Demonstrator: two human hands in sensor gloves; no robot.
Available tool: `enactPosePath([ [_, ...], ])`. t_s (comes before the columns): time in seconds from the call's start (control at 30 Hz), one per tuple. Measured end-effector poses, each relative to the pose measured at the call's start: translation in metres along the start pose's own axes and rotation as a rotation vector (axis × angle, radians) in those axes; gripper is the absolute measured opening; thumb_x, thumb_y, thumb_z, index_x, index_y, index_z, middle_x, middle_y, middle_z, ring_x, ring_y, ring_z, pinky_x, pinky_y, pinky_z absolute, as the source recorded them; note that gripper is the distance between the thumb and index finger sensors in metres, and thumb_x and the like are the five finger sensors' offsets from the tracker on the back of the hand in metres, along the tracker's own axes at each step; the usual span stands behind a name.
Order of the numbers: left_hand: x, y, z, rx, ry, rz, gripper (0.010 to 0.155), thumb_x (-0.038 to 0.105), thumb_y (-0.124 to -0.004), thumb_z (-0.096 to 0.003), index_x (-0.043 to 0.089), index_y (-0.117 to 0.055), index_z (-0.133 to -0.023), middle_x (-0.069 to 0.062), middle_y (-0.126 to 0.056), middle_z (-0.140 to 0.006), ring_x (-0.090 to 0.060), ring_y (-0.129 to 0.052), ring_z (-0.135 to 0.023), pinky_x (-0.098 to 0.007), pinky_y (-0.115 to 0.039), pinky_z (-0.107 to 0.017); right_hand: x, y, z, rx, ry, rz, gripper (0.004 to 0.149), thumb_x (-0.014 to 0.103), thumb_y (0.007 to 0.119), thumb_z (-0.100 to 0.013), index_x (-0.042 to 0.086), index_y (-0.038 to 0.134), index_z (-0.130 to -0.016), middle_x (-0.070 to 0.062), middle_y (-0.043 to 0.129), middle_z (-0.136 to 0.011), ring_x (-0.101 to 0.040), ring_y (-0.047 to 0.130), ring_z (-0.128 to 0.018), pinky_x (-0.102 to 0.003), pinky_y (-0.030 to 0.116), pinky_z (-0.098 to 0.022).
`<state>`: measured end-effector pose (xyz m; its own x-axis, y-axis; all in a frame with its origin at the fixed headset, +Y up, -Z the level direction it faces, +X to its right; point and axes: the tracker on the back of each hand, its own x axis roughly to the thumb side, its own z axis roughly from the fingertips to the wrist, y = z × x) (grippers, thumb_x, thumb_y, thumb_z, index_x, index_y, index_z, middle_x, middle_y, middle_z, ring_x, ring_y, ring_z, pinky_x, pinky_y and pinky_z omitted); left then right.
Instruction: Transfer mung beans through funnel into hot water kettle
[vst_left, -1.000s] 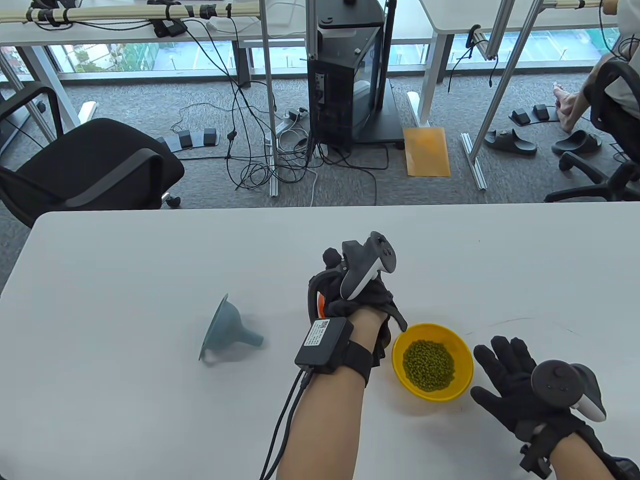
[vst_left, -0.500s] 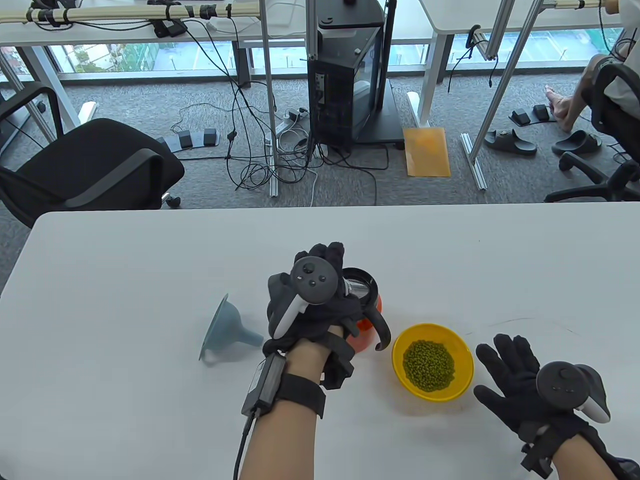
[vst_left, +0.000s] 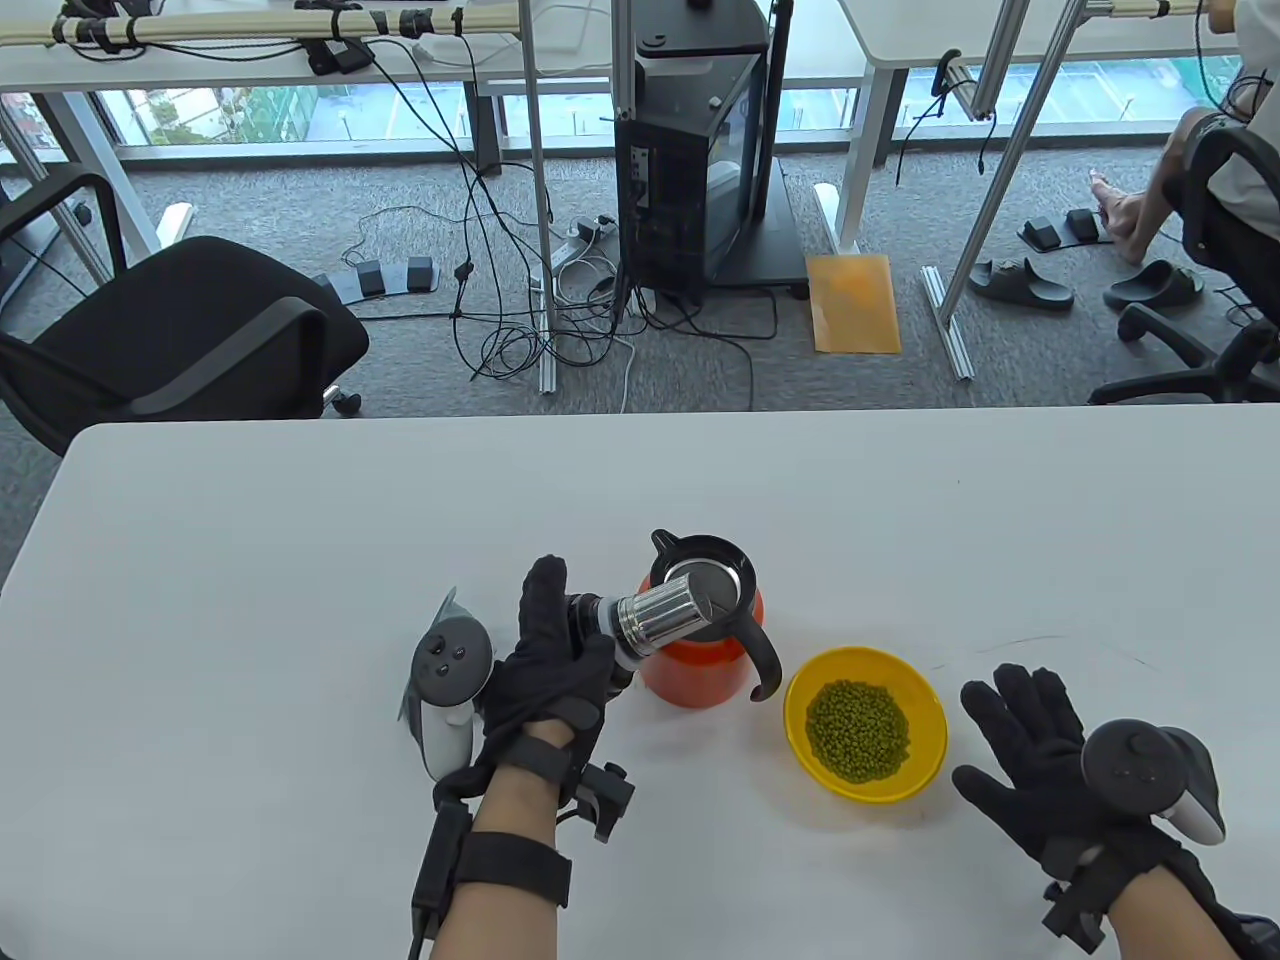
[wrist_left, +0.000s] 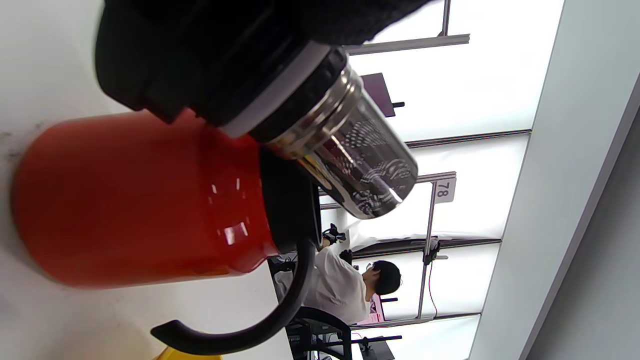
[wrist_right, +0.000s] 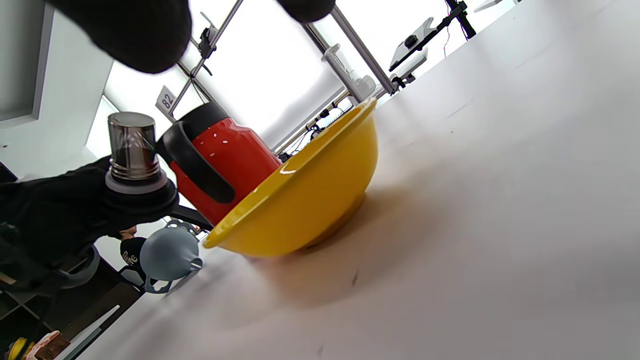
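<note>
A red kettle (vst_left: 700, 675) with a black handle stands mid-table, its mouth uncovered. My left hand (vst_left: 575, 640) grips the kettle's lid (vst_left: 665, 615), a black cap with a steel plug, held sideways just left of and above the mouth. The left wrist view shows the lid (wrist_left: 350, 150) off the kettle (wrist_left: 140, 200). A yellow bowl (vst_left: 930, 720) of mung beans (vst_left: 858, 730) sits right of the kettle. The grey-blue funnel (vst_left: 443, 606) lies on its side, mostly hidden behind my left tracker; it shows in the right wrist view (wrist_right: 167, 257). My right hand (vst_left: 1030, 740) is spread, empty, right of the bowl.
The white table (vst_left: 300, 520) reaches far to the left and back. Beyond its far edge are a black office chair (vst_left: 180, 340), floor cables and a computer tower (vst_left: 690, 150).
My left hand has lifted the lid out of the kettle and swung left and nearer, turning the lid on its side. The kettle mouth now shows open. The right hand has barely moved.
</note>
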<state>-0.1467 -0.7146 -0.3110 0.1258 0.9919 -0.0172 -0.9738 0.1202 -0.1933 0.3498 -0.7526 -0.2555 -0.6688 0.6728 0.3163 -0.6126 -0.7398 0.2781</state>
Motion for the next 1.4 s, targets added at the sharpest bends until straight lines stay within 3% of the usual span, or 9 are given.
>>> enactPosePath([
  [0.4,-0.063,0.001,0.016,0.015,0.237,-0.071,0.078,0.013,-0.074,-0.0445,0.026,-0.029,-0.106,-0.011,-0.016,-0.112,-0.042,-0.057,-0.102,-0.052,-0.084,-0.065,-0.002,0.003,-0.001,0.021,0.005,-0.017,0.089,0.057,0.067,-0.053,0.003,0.031,-0.113,-0.030,0.002,-0.106,-0.056,-0.011,-0.086,-0.077,0.008,-0.053],
  [0.57,-0.069,-0.001,0.016,0.012,0.262,-0.158,0.076,0.013,-0.075,-0.0442,0.025,-0.034,-0.106,-0.011,-0.016,-0.112,-0.041,-0.056,-0.102,-0.050,-0.082,-0.066,-0.002,0.003,-0.002,0.025,0.006,-0.023,0.088,0.057,0.068,-0.053,0.003,0.031,-0.113,-0.030,0.002,-0.106,-0.057,-0.011,-0.086,-0.077,0.008,-0.053],
  [0.77,-0.068,0.000,0.017,-0.016,0.297,-0.306,0.073,0.017,-0.075,-0.0450,0.026,-0.037,-0.106,-0.010,-0.008,-0.111,-0.042,-0.044,-0.103,-0.051,-0.068,-0.070,-0.002,0.003,-0.002,0.033,0.011,-0.027,0.088,0.057,0.067,-0.053,0.003,0.032,-0.113,-0.030,0.002,-0.106,-0.057,-0.011,-0.086,-0.077,0.008,-0.053],
  [0.9,-0.063,0.001,0.020,-0.025,0.298,-0.349,0.074,0.017,-0.078,-0.0446,0.026,-0.037,-0.107,-0.010,-0.006,-0.110,-0.044,-0.037,-0.104,-0.055,-0.061,-0.072,-0.002,0.005,-0.002,0.060,0.008,-0.029,0.089,0.057,0.069,-0.053,0.003,0.032,-0.113,-0.030,0.002,-0.106,-0.057,-0.012,-0.086,-0.077,0.008,-0.053],
  [1.13,-0.025,0.006,0.019,-0.040,0.205,-0.636,0.074,0.022,-0.082,-0.0449,0.026,-0.040,-0.106,-0.009,-0.009,-0.111,-0.042,-0.036,-0.105,-0.056,-0.059,-0.073,-0.002,0.005,-0.003,0.063,-0.001,-0.029,0.089,0.057,0.069,-0.053,0.003,0.033,-0.113,-0.030,0.002,-0.106,-0.057,-0.012,-0.086,-0.077,0.008,-0.053],
  [1.4,0.011,0.039,0.001,0.039,0.163,-0.745,0.070,0.022,-0.080,-0.0456,0.027,-0.044,-0.106,-0.008,-0.013,-0.113,-0.041,-0.033,-0.106,-0.060,-0.046,-0.075,-0.003,0.005,-0.002,0.057,-0.004,-0.032,0.088,0.057,0.069,-0.053,0.002,0.033,-0.113,-0.030,0.003,-0.106,-0.057,-0.011,-0.086,-0.077,0.008,-0.053],
])
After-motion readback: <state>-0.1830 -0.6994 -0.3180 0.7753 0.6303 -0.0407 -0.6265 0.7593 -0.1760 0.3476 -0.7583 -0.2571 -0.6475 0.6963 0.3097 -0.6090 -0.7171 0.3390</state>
